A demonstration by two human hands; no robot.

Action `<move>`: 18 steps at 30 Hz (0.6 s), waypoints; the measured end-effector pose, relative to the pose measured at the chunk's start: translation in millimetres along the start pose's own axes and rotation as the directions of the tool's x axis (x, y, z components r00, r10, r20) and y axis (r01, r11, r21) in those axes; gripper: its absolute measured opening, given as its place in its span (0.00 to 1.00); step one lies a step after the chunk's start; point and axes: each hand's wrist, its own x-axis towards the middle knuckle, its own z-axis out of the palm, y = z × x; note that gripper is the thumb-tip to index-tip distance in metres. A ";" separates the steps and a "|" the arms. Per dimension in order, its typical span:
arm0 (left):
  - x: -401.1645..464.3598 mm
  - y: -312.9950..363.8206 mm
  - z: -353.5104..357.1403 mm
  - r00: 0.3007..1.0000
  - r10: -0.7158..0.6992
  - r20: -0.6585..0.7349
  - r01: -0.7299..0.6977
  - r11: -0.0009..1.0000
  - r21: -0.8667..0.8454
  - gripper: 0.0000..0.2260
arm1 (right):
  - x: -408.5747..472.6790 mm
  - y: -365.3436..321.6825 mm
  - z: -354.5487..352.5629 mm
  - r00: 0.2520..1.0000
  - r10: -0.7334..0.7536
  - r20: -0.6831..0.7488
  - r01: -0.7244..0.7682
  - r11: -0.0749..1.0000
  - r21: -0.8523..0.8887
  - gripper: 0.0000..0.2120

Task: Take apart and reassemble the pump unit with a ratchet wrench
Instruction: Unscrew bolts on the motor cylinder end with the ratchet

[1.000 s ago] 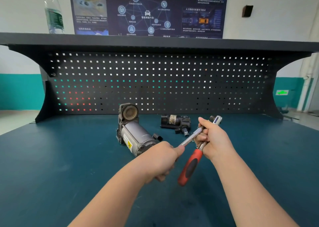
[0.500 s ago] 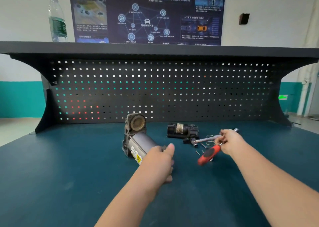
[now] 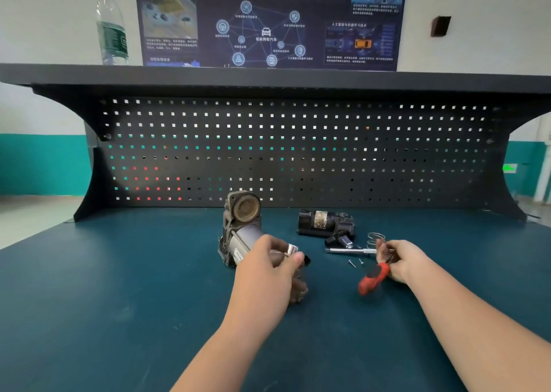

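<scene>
The grey pump body (image 3: pixel 241 227) lies on the teal bench (image 3: pixel 119 287), its round open end facing me. A detached black part (image 3: pixel 324 222) rests to its right. My left hand (image 3: pixel 268 272) hovers just in front of the pump and pinches a small silver socket-like piece (image 3: pixel 291 250) between thumb and fingers. My right hand (image 3: pixel 401 260) grips the ratchet wrench (image 3: pixel 374 277) near its head. The red handle points toward me, and the silver extension bar (image 3: pixel 348 251) reaches left, low over the bench. A wire spring (image 3: pixel 375 238) and two small screws (image 3: pixel 352 263) lie beside it.
A black pegboard (image 3: pixel 298 153) with a shelf on top closes the back of the bench. A plastic water bottle (image 3: pixel 111 25) stands on the shelf at the left. A poster hangs on the wall behind.
My hands have parted. The right hand carried the wrench forward and down toward the black part. The left hand let go of the extension bar and moved to the pump, now holding a small silver piece.
</scene>
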 end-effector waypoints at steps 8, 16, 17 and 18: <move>-0.7 -10.0 -3.2 0.948 0.301 0.107 -0.316 0.839 0.442 0.13 | -56.7 -1.8 11.0 0.979 -0.204 -0.011 0.179 0.882 -0.435 0.16; 10.3 -16.6 -10.9 0.965 0.263 0.004 -0.240 0.874 0.423 0.11 | -184.2 67.3 26.7 0.731 0.461 0.504 -0.144 0.825 -0.546 0.11; 9.9 -16.8 -11.1 0.965 0.262 0.008 -0.240 0.871 0.429 0.11 | -193.4 74.8 26.8 0.704 0.468 0.534 -0.137 0.828 -0.544 0.11; 9.2 -16.8 -10.7 0.965 0.262 0.017 -0.244 0.871 0.427 0.11 | -198.8 80.5 26.5 0.690 0.462 0.557 -0.130 0.837 -0.532 0.11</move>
